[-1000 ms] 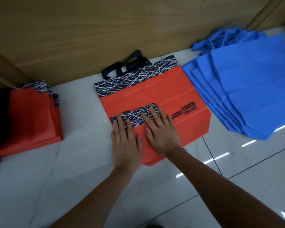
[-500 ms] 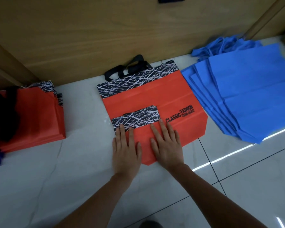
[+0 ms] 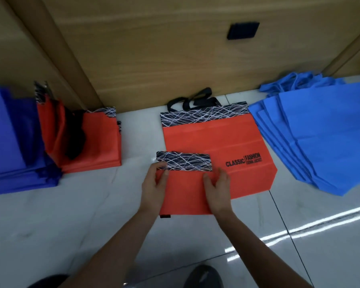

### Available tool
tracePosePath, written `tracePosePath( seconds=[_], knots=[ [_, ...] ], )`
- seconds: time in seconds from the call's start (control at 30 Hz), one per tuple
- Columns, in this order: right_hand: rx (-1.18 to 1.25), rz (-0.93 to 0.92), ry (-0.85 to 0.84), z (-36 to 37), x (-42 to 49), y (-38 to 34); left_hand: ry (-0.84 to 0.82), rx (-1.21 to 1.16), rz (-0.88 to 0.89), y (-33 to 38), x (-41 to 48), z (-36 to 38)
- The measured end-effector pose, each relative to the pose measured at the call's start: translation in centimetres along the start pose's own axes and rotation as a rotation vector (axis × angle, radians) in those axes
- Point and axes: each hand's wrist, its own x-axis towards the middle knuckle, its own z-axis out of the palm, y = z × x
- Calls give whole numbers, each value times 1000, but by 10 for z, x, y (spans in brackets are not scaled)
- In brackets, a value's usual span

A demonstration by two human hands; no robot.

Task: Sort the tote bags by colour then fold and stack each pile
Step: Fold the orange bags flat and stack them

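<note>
Atop a flat bag (image 3: 216, 138), left hand (image 3: 152, 188) and right hand (image 3: 219, 192) pinch the folded bag (image 3: 185, 192).

Floor (image 3: 50, 235): large pale grey-white tiles, glossy, with faint marble veins. Thin dark joints (image 3: 280, 219) between tiles, at right and near bottom. Bright white streak of reflected light (image 3: 324, 220) lies slanted across tiles at right. Wall (image 3: 154, 48) behind: light wooden panels with fine grain, going down to floor. Darker wooden strip (image 3: 58, 48) runs slanted at left; second strip (image 3: 349, 48) at far right. Small black square plate (image 3: 243, 30) on wall, upper right. Room light dim, bluish on floor.
</note>
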Motion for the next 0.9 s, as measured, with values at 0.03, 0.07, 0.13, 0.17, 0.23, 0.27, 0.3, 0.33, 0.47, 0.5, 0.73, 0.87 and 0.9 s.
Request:
tracePosePath(
  seconds=[0.03,0.07,0.13,0.17,0.23,0.27,0.3,0.33,0.47,0.5,0.73,0.87,0.9],
  knots=[
    [66,48,-1,1,-3,-6,0,-43,1,3,2,-10],
    [120,98,-26,3,-6,-14,9,-73,6,6,5,-21],
    [254,234,-152,10,-12,-33,33,-105,27,13,7,-42],
    [333,290,-235,14,-15,-44,44,-117,38,16,9,-52],
    [480,331,-395,24,-18,-60,79,-110,62,21,10,-75],
    [533,316,-445,30,-19,-67,103,-87,80,23,12,-87],
    [550,280,-460,35,-22,-77,119,-41,100,23,12,-100],
    [532,231,-450,40,-22,-87,127,39,119,25,12,-112],
    [471,56,-327,54,-19,-129,353,423,263,39,6,-155],
    [507,30,-303,55,-17,-138,492,480,329,45,7,-165],
    [796,68,-225,50,10,-169,296,277,213,49,39,-192],
    [920,49,-325,63,17,-178,36,285,-8,13,63,-186],
    [844,29,-325,72,18,-178,20,254,-70,7,67,-187]
  ],
)
